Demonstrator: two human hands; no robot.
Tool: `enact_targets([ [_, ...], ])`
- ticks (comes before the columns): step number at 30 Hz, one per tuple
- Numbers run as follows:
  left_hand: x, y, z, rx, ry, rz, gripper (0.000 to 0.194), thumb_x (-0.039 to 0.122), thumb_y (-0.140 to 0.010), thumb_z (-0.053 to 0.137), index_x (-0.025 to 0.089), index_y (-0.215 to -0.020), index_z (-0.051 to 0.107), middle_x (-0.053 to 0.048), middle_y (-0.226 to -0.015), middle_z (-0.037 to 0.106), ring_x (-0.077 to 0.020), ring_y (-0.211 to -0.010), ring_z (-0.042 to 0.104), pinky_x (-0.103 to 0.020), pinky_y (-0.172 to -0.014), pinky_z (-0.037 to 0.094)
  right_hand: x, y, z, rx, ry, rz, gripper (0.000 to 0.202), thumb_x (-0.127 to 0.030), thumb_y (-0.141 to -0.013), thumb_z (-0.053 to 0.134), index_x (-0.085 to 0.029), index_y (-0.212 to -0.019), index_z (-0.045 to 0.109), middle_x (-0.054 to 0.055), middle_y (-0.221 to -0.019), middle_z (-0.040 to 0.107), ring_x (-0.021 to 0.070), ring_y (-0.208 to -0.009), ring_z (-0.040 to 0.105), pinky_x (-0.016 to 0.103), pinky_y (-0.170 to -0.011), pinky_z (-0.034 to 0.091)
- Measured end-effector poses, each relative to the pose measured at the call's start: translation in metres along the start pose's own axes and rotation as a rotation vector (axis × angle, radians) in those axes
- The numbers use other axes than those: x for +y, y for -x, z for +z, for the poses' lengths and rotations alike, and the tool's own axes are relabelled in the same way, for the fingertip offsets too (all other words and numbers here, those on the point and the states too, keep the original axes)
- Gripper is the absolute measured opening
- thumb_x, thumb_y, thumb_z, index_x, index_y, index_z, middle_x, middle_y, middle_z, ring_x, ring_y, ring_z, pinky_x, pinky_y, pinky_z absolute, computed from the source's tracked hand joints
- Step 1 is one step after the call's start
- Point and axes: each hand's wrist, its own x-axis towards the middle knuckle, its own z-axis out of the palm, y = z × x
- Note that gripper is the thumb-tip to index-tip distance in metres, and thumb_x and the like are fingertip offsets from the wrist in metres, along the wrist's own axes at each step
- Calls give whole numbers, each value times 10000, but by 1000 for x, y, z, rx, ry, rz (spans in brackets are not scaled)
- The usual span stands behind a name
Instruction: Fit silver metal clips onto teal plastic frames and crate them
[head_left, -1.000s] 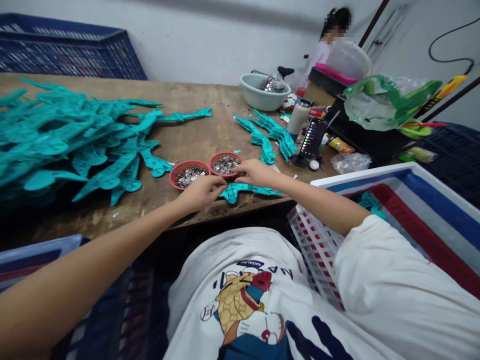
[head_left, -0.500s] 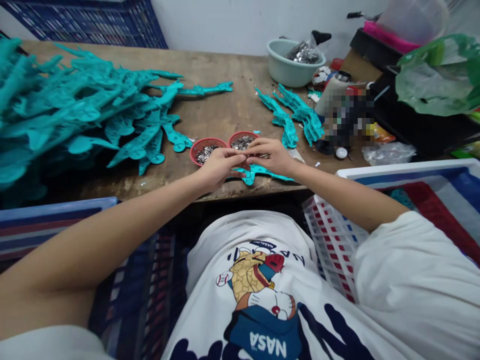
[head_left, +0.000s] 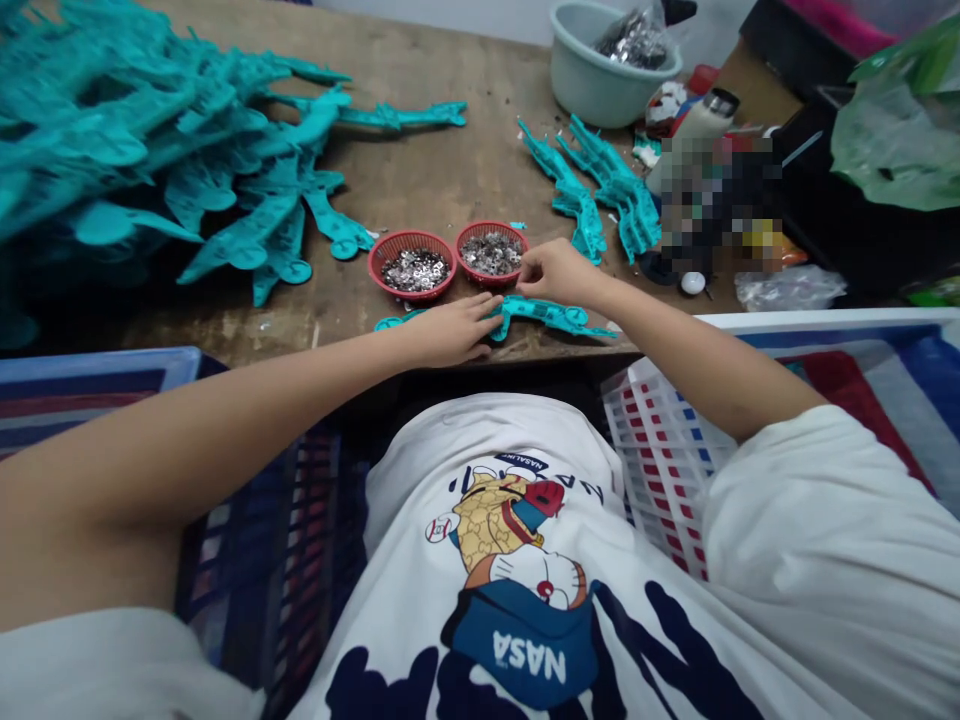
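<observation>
1. Brown wooden tabletop point(head_left: 420, 190) lies under both hands.
2. Left hand point(head_left: 450, 335): fingers extended and apart, laid over a teal plastic part point(head_left: 551, 315) that reaches out on both sides of it.
3. Right hand point(head_left: 559, 270): thumb and fingertips drawn together, just above that part; too small to tell whether anything sits between them.
4. Right red basket point(head_left: 491, 226), just left of the right hand's fingertips, holds small metal pieces point(head_left: 491, 253).
5. Left red basket point(head_left: 373, 270), just beyond the left hand, holds more of them.
6. Beyond the right hand lie further teal parts point(head_left: 574, 200), with a pale bowl point(head_left: 600, 100) farther off.
7. Well to the left of and beyond the left hand, a teal heap point(head_left: 225, 170) spreads.
</observation>
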Motion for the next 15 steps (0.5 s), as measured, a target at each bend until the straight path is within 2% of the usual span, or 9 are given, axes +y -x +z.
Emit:
enact_targets([
  [1,1,1,1,-67,-82,28,741,302,-1225,751,-8,-1887,629,-347,-2046,456,-503,-1962,440,-640,-1631,393,1,-1,-2,-52,81,11,103,-84,-996,819,-148,-958,890,83,-970,877,229,-919,774,325,-878,516],
  [3,3,4,0,-126,-171,46,730,344,-1262,740,1,-1893,610,-343,-2043,472,-500,-1954,454,-611,-1616,424,2,-1,-6,-147,218,7,159,-43,-997,796,-136,-1019,922,100,-1009,893,245,-947,782,334,-877,492],
  [6,7,9,-11,-118,-206,36,526,386,-1300,677,83,-1721,765,-291,-1970,597,-446,-1847,612,-547,-1545,536,5,-2,-11,-275,324,-46,207,-48,-1021,808,-144,-1123,961,105,-1067,912,251,-964,771,342,-883,481],
  [9,7,13,-20,-108,-197,14,452,427,-1305,648,112,-1567,839,-282,-1823,720,-436,-1692,744,-556,-1460,620,12,-3,-15,-399,352,-111,192,-88,-1064,850,-174,-1164,989,94,-1104,926,240,-956,759,347,-903,495],
  [11,5,13,-19,-84,-171,20,455,425,-1294,662,101,-1563,833,-287,-1885,674,-436,-1769,682,-556,-1515,563,17,-4,-14,-453,341,-179,200,-111,-1101,854,-192,-1201,1007,91,-1133,937,242,-980,772,350,-931,519],
  [13,1,12,-14,-69,-117,38,473,412,-1269,703,90,-1600,808,-275,-2024,540,-423,-1908,533,-536,-1601,446,22,-7,-10,-481,316,-273,241,-116,-1134,832,-207,-1260,1017,95,-1206,948,250,-1055,796,348,-983,546],
  [15,-4,9,-7,-79,-41,48,511,394,-1226,764,82,-1631,785,-266,-2082,457,-420,-1969,444,-526,-1641,367,25,-8,-4,-483,322,-349,274,-107,-1158,796,-209,-1273,1022,109,-1269,948,255,-1111,804,351,-1024,559],
])
